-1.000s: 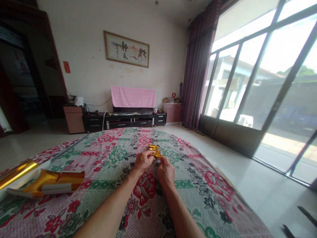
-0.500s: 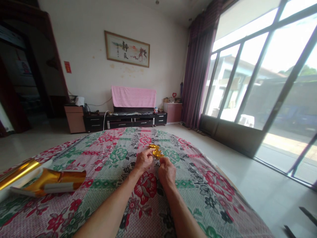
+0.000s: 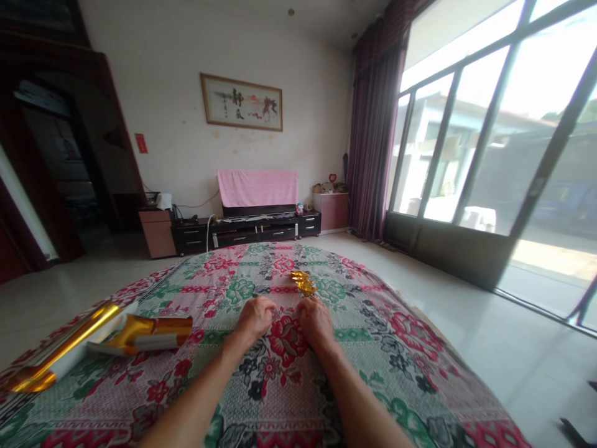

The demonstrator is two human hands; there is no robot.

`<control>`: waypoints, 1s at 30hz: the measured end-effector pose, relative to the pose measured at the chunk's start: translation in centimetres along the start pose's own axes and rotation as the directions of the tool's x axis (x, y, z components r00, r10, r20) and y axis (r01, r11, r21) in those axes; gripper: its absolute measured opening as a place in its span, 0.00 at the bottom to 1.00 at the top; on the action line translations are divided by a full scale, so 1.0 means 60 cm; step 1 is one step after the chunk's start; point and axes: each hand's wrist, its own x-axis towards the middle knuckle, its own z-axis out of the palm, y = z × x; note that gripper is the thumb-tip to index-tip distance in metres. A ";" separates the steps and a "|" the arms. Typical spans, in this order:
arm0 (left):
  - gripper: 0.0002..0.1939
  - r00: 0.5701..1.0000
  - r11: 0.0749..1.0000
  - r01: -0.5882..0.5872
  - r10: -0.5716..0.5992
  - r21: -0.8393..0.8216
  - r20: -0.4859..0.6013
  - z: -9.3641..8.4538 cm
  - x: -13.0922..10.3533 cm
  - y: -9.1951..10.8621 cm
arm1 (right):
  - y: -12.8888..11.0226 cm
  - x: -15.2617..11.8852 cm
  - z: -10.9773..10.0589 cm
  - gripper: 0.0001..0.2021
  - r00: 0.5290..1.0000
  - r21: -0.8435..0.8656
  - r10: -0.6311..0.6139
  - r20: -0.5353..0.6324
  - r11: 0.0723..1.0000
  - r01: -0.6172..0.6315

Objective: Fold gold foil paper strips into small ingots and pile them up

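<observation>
Several shiny gold folded foil pieces point(image 3: 304, 284) sit in a short row on the flowered cloth, just beyond my hands. My left hand point(image 3: 254, 318) hovers low over the cloth, its fingers curled together with nothing showing in them. Close in front of the gold pieces is my right hand point(image 3: 316, 318), also closed, apart from them as far as I can see. Its fingertips are partly hidden behind the hand. Between the two hands lies a strip of bare cloth point(image 3: 286, 339).
Gold foil sheets point(image 3: 161, 333) with pale undersides lie curled at the left, beside a longer gold roll point(image 3: 69, 348). Beyond the round table's far edge stand a low black cabinet point(image 3: 256, 236) and a pink cloth cover point(image 3: 259, 188). Glass doors point(image 3: 485, 143) line the right.
Both hands have let go of the gold folded pieces and drawn back toward me, the left one also moving left. The pieces stay on the cloth. The view has shifted slightly.
</observation>
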 end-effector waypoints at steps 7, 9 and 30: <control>0.18 0.997 1.000 -0.004 0.004 0.002 -0.072 -0.046 -0.089 -0.057 | -0.013 -0.010 0.009 0.13 0.999 -0.176 -0.023 0.045 0.984 0.030; 0.18 0.995 1.000 0.007 -0.009 -0.028 -0.102 -0.054 -0.105 -0.064 | -0.024 -0.013 0.010 0.13 0.998 -0.228 -0.024 0.057 0.973 0.037; 0.19 0.463 0.775 0.358 -0.632 -0.521 -0.621 -0.194 -0.162 -0.122 | -0.304 -0.072 0.155 0.11 0.908 0.315 -0.391 0.149 0.889 0.331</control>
